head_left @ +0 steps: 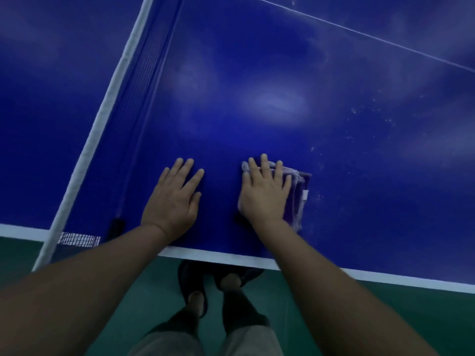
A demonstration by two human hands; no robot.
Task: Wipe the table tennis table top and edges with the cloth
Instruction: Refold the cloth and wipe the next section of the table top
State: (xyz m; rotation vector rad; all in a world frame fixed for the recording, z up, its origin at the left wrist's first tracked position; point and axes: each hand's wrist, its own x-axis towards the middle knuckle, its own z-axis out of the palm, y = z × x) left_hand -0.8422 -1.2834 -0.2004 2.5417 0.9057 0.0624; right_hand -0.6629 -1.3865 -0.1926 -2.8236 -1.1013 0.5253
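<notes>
The blue table tennis table [282, 73] fills the view, with a white stripe along its near edge. A folded purple cloth [299, 194] lies on the top close to that edge. My right hand [264, 194] presses flat on the cloth with straight fingers, covering most of it. My left hand [172, 199] rests flat on the bare blue top, a little left of the cloth, fingers spread. White specks and dust dot the surface to the right of the cloth.
The net [144, 80] with its white top band [102, 119] runs diagonally at the left, its post clamp [115, 227] at the table's edge. A thin white centre line [359, 33] crosses the far top. Green floor and my feet [195, 296] show below the edge.
</notes>
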